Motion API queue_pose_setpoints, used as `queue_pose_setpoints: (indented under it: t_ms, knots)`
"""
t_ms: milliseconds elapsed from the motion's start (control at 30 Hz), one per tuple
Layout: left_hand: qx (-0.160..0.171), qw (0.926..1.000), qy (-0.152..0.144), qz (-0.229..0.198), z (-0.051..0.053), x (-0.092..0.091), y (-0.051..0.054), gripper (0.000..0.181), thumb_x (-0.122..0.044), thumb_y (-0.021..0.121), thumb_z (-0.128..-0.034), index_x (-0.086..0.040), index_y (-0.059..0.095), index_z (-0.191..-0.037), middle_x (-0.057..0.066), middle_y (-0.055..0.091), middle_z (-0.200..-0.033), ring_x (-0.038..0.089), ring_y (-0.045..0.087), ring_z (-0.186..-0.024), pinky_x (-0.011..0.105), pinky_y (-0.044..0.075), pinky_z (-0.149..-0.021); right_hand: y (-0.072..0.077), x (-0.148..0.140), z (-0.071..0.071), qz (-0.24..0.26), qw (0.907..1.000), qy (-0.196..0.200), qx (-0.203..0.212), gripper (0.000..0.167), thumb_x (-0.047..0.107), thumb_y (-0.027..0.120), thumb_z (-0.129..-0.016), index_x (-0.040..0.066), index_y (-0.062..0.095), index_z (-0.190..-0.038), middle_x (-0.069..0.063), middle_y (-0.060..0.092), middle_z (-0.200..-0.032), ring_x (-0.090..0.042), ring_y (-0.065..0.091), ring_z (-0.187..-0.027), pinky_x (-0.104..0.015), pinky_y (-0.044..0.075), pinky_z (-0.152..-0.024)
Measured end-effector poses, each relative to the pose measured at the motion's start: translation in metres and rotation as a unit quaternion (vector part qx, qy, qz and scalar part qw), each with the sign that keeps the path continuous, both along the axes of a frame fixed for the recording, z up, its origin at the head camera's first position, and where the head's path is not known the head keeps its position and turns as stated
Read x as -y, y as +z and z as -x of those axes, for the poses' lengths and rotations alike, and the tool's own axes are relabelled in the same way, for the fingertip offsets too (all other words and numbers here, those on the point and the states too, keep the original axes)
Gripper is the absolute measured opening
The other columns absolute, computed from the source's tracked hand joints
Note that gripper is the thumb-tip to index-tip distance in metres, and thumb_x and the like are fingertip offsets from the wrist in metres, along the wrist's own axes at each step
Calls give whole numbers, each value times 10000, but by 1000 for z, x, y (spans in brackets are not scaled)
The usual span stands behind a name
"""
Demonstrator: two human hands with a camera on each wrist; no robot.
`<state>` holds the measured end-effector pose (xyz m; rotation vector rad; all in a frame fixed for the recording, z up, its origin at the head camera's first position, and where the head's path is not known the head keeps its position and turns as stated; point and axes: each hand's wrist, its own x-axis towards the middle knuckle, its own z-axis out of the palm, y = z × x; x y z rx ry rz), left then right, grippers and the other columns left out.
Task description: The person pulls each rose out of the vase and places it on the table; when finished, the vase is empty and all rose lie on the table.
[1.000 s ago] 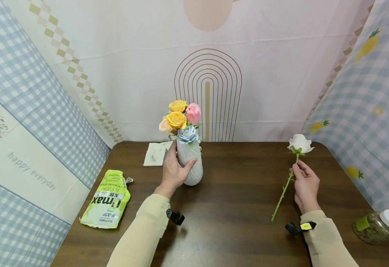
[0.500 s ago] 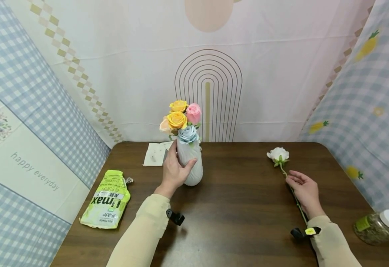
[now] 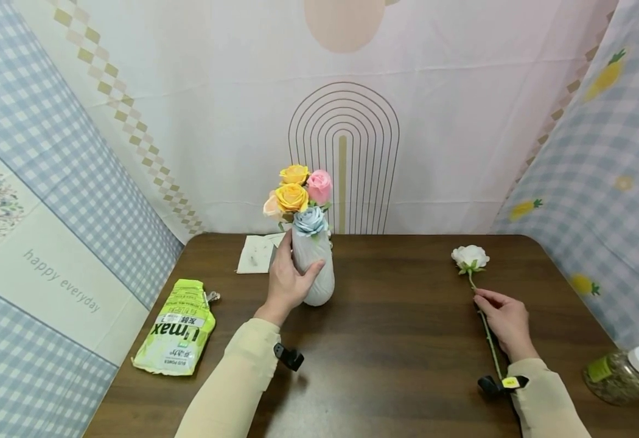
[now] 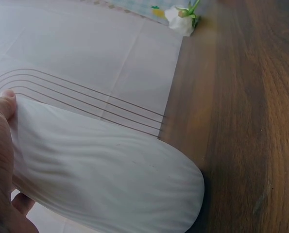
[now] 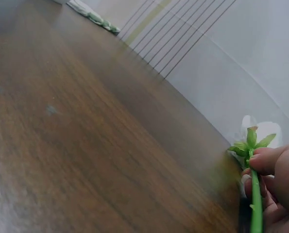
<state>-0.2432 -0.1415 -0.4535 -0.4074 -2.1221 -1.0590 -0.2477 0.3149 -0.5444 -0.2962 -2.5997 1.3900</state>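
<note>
A pale ribbed vase [image 3: 322,289] stands toward the back of the table, tilted a little in the head view. My left hand [image 3: 288,278] grips its side, thumb across the front; the left wrist view shows the vase's smooth lower body [image 4: 125,170]. Yellow roses [image 3: 292,198], a pink rose [image 3: 319,187], a blue rose [image 3: 311,220] and a peach one [image 3: 272,207] fill its mouth. On the right, my right hand [image 3: 508,319] pinches the green stem of a white rose [image 3: 470,258] below the bloom. The stem [image 5: 256,204] runs back under the wrist.
A green printed bag [image 3: 179,328] lies on the left of the brown table [image 3: 396,359]. White paper [image 3: 254,254] sits behind the left hand. At the right edge, a clear jar [image 3: 615,377] with a white lid lies tipped over. Patterned cloth [image 3: 232,140] hangs behind.
The white rose has turned in my right hand: its stem pointed down-left and now runs toward the wrist. The bloom moved left and lower, then slightly right. My left hand and the vase stayed put.
</note>
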Motion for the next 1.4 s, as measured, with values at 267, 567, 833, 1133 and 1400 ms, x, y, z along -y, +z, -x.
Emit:
queue_pose_setpoints:
  t_ms: [267,567,833,1133,1400]
  knots:
    - [69,10000,-4,-37,-2,0,-2,867,-380,747,-810,-23,306,-1467,184,513,-1314,290,540,-1146,457,480,-868,3,0,-4,-129,9991,299,257,474,426,586,-939,98,636,-1278,-155,594,-1277,-327,511,-1207,-85,419,-673]
    - [150,9999,24,-29,1,0,0,869,-342,758,-796,-28,305,-1468,177,510,-1329,286,526,-1175,460,452,-921,4,1,-4,-117,9990,258,346,498,456,592,-926,101,642,-1272,-159,590,-1283,-335,500,-1219,-113,412,-693]
    - [191,9998,13,-50,-1,2,0,863,-331,758,-802,-43,298,-1473,176,506,-1329,286,525,-1177,465,452,-921,1,3,-5,-269,9990,307,172,469,433,601,-929,90,662,-1243,-162,621,-1234,-327,524,-1180,-111,410,-688]
    - [271,9996,10,-74,-2,3,0,866,-356,748,-812,-45,290,-1478,170,501,-1333,279,523,-1178,463,449,-929,1,1,-14,-381,9982,372,263,475,450,613,-917,96,673,-1229,-148,639,-1209,-316,531,-1176,-154,415,-725]
    - [161,9998,-90,-93,0,0,1,869,-372,745,-821,-52,284,-1485,169,496,-1347,285,513,-1195,470,449,-929,4,-7,-20,-301,9976,473,394,495,456,611,-917,91,659,-1248,-170,615,-1243,-321,512,-1188,-170,427,-723]
